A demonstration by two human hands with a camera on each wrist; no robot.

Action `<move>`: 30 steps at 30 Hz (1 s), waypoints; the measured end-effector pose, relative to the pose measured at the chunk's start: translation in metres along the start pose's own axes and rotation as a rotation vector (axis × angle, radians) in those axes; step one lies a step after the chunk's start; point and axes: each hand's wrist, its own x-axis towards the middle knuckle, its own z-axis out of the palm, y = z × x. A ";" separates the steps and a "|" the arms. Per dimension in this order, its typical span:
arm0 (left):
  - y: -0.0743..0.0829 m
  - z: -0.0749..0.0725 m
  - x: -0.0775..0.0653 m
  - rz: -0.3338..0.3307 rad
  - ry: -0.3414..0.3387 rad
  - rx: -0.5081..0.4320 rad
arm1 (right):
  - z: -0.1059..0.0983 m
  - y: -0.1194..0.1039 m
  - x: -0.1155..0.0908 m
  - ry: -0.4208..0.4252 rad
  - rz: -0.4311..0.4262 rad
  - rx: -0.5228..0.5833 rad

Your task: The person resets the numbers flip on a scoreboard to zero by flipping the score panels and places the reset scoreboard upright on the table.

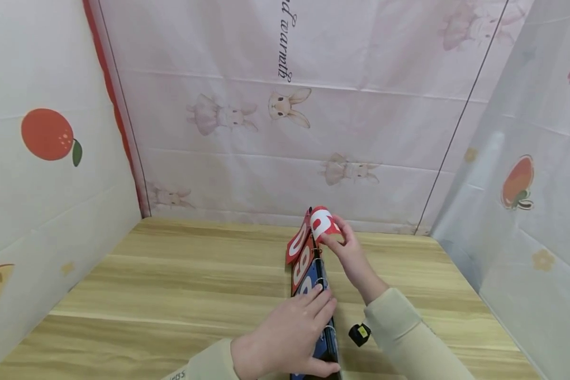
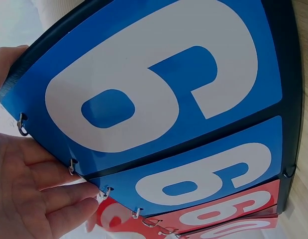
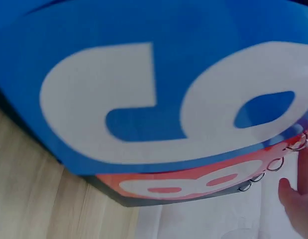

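A flip scoreboard point(image 1: 330, 343) with a black frame and metal rings stands on the table, running away from me. Its blue cards point(image 2: 208, 184) are at the near end, its red cards point(image 1: 301, 265) at the far end. My left hand point(image 1: 285, 332) holds the ringed top edge near the blue cards, fingers laid over it and thumb at the near end. At the far end my right hand point(image 1: 353, 258) pinches a red number card point(image 1: 324, 222), which bends over the rings to the right. In the right wrist view, a blue card point(image 3: 168, 117) hides much of the board.
A small black object with a yellow label point(image 1: 359, 334) lies on the wood-grain table point(image 1: 171, 295), right of the scoreboard and near my right sleeve point(image 1: 399, 316). Printed cloth walls point(image 1: 247, 174) enclose the table at the back and both sides.
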 end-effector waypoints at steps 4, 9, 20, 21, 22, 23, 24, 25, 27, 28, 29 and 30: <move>0.001 0.002 0.000 0.009 0.044 0.035 | 0.006 0.005 -0.001 -0.021 -0.076 -0.163; 0.002 0.005 0.000 0.024 0.088 0.054 | 0.009 0.012 0.001 -0.062 -0.293 -0.383; 0.001 0.009 0.000 0.051 0.136 0.047 | 0.012 0.015 0.004 -0.236 -0.544 -0.793; 0.001 0.009 0.000 0.050 0.136 0.047 | 0.011 0.015 0.004 -0.234 -0.525 -0.751; 0.001 0.009 0.001 0.048 0.136 0.047 | 0.011 0.017 0.004 -0.223 -0.505 -0.692; 0.000 0.010 0.001 0.046 0.132 0.047 | 0.010 0.018 0.004 -0.195 -0.482 -0.618; 0.000 0.010 0.001 0.042 0.129 0.048 | 0.009 0.021 0.004 -0.155 -0.459 -0.544; 0.000 0.010 0.001 0.038 0.123 0.047 | 0.008 0.025 0.005 -0.105 -0.423 -0.461; 0.000 0.010 0.001 0.028 0.102 0.039 | 0.005 0.034 0.005 0.005 -0.341 -0.333; 0.000 0.010 0.001 0.022 0.089 0.034 | 0.005 0.040 0.005 0.048 -0.283 -0.306; 0.000 0.010 0.001 0.017 0.078 0.031 | 0.004 0.045 0.004 0.071 -0.203 -0.287; 0.000 0.010 0.000 0.011 0.067 0.028 | 0.004 0.051 0.003 0.066 -0.113 -0.269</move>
